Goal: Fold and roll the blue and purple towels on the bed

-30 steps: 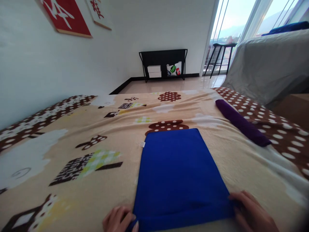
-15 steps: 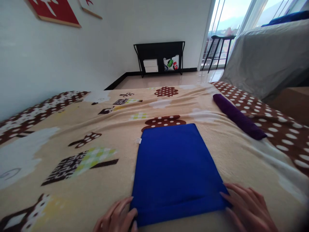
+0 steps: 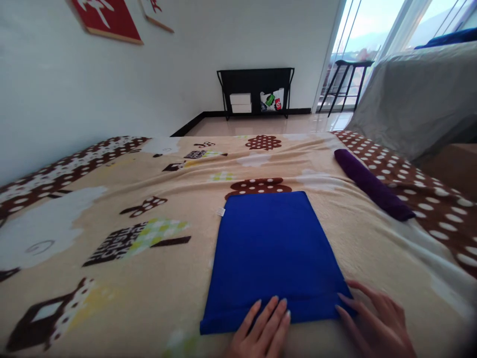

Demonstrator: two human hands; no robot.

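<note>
A plain deep blue is shown by the flat cloth (image 3: 274, 248), whose small tag (image 3: 220, 212) is coloured white, while dark purple is shown by the roll (image 3: 372, 185). The beige blanket (image 3: 167, 298) is patterned with white cloud shapes, dotted brown motifs and green-and-white checks, and is bordered in brown with white dots. The larger wall hanging (image 3: 112, 27) is marked in white on red.
</note>
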